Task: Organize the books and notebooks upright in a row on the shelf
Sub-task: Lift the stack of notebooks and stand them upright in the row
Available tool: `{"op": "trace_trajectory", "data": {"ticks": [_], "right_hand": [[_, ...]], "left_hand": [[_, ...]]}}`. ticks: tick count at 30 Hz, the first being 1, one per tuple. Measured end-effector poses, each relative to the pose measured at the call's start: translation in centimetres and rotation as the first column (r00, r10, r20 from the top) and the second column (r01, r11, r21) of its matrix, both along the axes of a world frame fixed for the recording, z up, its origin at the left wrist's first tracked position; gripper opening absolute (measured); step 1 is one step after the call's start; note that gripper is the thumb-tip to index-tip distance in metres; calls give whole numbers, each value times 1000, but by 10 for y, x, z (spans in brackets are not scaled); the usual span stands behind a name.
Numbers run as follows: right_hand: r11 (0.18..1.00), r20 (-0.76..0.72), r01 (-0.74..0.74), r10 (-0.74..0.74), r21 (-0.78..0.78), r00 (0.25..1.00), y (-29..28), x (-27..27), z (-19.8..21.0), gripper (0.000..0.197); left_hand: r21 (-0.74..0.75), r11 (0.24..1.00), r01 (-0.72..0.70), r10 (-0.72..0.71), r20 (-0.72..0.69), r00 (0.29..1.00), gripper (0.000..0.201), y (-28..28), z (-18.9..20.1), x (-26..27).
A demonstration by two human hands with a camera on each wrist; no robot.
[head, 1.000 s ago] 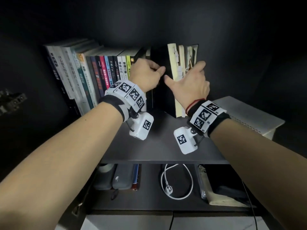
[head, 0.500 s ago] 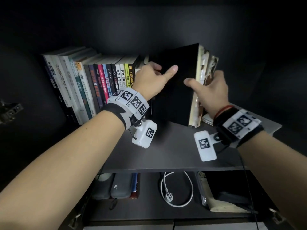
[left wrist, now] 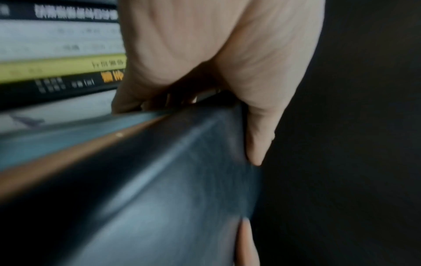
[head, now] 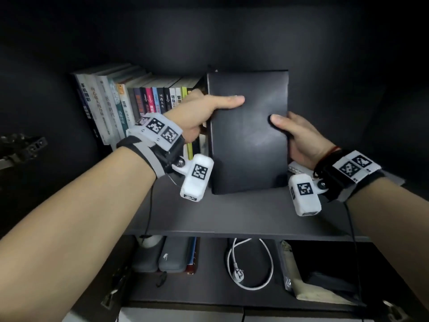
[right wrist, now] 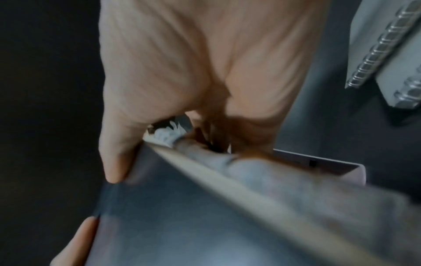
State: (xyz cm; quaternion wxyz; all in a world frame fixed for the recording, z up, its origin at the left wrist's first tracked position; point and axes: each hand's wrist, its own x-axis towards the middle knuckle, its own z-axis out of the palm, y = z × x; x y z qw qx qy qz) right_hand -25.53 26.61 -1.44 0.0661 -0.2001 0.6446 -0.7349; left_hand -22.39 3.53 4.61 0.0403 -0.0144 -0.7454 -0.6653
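A black notebook (head: 248, 133) stands on the dark shelf (head: 232, 212) with its front cover facing me. My left hand (head: 204, 112) grips its left edge, thumb across the cover and fingers behind. My right hand (head: 294, 135) grips its right edge, thumb on the cover. In the left wrist view the left hand (left wrist: 205, 81) wraps the black notebook (left wrist: 159, 198) at its spine. In the right wrist view the right hand (right wrist: 182, 99) clamps the black notebook (right wrist: 182, 225) over its page edges. A row of upright books (head: 130, 105) stands left of it.
Spiral-bound notebooks (right wrist: 387, 54) lie flat on the shelf at the right, partly hidden by my right wrist. On the lower shelf sit grey cases (head: 171, 254), a white cable (head: 250, 263) and a dark pouch on a pale book (head: 325, 282).
The black notebook has turned from spine-forward to cover-forward. Both hands have shifted to its side edges, the left thumb sliding across the cover and the right hand moving right.
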Motion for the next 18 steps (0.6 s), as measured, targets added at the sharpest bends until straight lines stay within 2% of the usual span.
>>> {"op": "trace_trajectory", "data": {"ticks": [2, 3, 6, 8, 9, 10, 13, 18], "right_hand": [[999, -22, -47, 48, 26, 999, -4, -7, 2, 39], [998, -26, -57, 58, 30, 998, -6, -10, 4, 39], [998, -61, 2, 2, 68, 998, -20, -20, 13, 46], [984, -106, 63, -46, 166, 993, -29, -24, 17, 63], [964, -152, 114, -79, 242, 985, -33, -26, 18, 71], [929, -199, 177, -116, 325, 973, -37, -27, 18, 72], [790, -298, 302, -159, 534, 941, -47, -31, 8, 61], [644, -161, 316, -288, 697, 944, -59, -40, -11, 87]], "left_hand": [[-54, 989, -139, 134, -88, 987, 111, 1, -14, -8], [-61, 982, -181, 172, -130, 977, 115, 3, -19, -11], [-41, 943, -330, 316, -195, 928, 109, 12, -23, -1], [-62, 902, -427, 406, -211, 889, 112, 20, -24, 2], [-89, 874, -478, 449, -229, 864, 114, 25, -25, 4], [-126, 836, -534, 493, -254, 832, 113, 29, -26, 5], [-222, 743, -631, 554, -326, 766, 99, 40, -34, 7], [-249, 718, -650, 545, -380, 748, 85, 50, -45, 3]]}}
